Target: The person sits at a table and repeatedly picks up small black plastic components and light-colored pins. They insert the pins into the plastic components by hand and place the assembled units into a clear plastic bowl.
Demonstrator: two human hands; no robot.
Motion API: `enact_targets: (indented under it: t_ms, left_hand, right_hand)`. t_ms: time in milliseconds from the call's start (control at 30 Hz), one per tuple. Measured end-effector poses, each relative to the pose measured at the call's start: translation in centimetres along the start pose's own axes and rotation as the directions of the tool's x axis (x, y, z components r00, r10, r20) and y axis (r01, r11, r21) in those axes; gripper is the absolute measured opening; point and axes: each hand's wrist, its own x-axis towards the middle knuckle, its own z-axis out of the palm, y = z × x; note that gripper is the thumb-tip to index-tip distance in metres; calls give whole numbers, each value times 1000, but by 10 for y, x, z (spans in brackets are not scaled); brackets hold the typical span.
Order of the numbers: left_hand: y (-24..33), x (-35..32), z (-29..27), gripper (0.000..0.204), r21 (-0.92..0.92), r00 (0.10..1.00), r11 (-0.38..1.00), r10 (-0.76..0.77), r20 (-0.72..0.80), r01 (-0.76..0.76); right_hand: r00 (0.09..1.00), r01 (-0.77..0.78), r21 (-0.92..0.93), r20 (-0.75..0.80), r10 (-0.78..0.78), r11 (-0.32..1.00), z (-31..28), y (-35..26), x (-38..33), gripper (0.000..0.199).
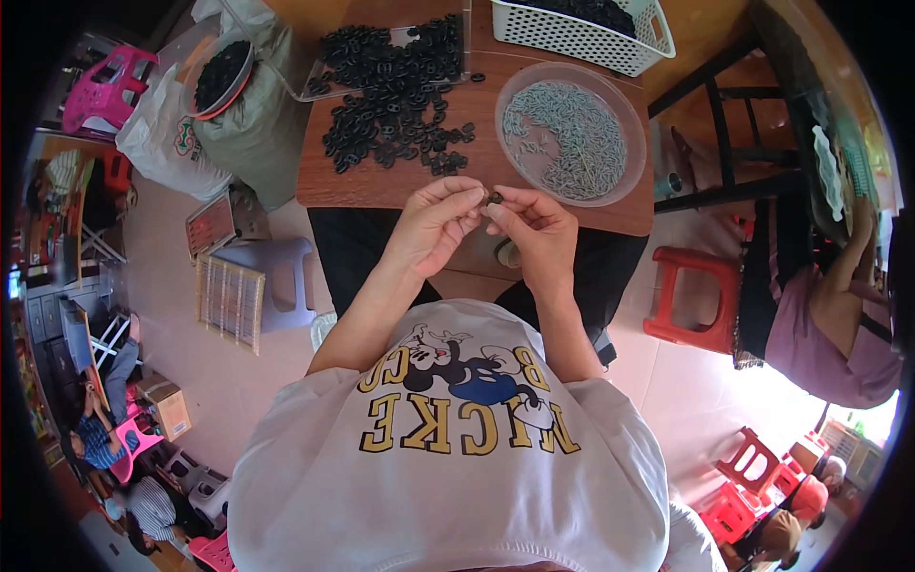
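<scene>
Pinched between left hand (434, 227) and right hand (540, 234) fingertips over wooden table (381, 181): small black part (496, 198), seemingly light, rigid, best gripped at edges

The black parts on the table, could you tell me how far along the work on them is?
Done: cannot tell; the white basket holds dark parts. In hand: the left hand and right hand pinch one small black part together. Left: a big heap of black parts and a dish of grey pins.
</scene>
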Motion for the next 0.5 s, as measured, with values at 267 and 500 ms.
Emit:
enact_targets:
  t_ms: [267,500]
  left_hand:
    - [3,-7,-6,12,2,1000,1000,12,-22,-12]
    - [-2,-7,-10,12,-55,999,998,-40,-35,38]
  right_hand:
    - [1000,-25,-115,4,26,993,13,-7,-5,21]
    - [1000,12,-133,-24,-15,991,13,-3,-9,21]
